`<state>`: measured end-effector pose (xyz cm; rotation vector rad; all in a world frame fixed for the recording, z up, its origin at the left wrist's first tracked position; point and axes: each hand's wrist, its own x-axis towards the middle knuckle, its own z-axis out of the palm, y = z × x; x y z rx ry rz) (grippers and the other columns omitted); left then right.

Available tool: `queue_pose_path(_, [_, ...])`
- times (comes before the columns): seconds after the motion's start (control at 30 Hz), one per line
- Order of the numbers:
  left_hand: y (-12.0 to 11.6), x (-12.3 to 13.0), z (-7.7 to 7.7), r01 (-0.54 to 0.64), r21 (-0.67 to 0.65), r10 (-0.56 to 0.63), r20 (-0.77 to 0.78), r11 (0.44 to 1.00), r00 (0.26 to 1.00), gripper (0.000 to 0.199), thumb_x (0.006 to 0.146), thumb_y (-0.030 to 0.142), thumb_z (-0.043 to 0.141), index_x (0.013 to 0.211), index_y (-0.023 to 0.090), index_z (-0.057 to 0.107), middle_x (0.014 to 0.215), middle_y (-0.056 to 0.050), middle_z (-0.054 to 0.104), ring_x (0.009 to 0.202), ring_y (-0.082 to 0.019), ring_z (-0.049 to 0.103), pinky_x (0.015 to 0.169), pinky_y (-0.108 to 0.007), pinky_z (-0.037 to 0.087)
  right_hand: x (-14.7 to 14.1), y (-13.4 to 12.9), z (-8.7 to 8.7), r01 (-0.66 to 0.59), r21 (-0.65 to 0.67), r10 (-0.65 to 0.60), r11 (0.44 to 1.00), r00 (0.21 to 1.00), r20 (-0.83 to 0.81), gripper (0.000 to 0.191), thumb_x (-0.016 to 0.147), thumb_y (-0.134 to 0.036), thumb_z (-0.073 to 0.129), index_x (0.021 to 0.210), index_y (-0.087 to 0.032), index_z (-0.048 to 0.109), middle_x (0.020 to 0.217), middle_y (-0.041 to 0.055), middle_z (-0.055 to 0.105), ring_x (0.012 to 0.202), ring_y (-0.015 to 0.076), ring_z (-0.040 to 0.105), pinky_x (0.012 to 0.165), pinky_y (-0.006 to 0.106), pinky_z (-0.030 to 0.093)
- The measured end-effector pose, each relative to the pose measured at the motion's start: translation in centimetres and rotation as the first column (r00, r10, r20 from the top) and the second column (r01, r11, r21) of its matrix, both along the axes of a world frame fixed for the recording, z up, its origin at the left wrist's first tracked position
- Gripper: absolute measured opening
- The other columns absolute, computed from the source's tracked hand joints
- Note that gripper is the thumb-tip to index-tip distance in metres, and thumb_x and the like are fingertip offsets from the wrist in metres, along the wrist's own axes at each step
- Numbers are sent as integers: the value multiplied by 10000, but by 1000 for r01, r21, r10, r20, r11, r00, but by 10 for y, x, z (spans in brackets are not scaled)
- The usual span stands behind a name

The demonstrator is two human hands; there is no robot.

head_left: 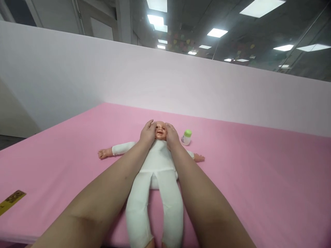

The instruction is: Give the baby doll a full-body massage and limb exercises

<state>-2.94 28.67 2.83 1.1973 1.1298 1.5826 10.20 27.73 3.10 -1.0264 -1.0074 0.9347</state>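
Observation:
A baby doll (159, 156) with a white cloth body lies face up on the pink surface (245, 179), its arms spread out and its legs toward me. Cupped along the left side of the doll's head is my left hand (148, 133), and my right hand (172, 135) rests along the other side. Both palms touch the head, with the fingers pointing away from me. The doll's face shows between my hands. Just right of my right hand stands a small clear bottle (185, 139) with a green cap.
A white partition (181, 82) runs along the back and left of the pink surface. A yellow and black label strip (12, 201) lies at the near left edge. Behind the partition, glass shows ceiling lights.

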Motion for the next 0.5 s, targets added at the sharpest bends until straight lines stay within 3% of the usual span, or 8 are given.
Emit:
queue_pose_path(0.27, [-3,3,6,62,-50,-57,86,997,995,640,768,313,844,1382,222,690,1360,-120,713,1231,-331,695,1088,-437,547,8,-8,6,-45,53,42,998,998,56,495,745,-452,884,1163,-264,698,1154,19,727,1136,245,665,989,380,572])
queue_pose_path(0.5, [-5,4,7,12,-41,-9,73,999,997,562,760,340,849,1291,218,713,1240,-115,740,1116,-312,729,1012,-441,584,6,-6,6,-24,56,21,998,999,49,494,740,-472,890,1133,-233,711,1115,32,742,1101,250,681,962,380,578])
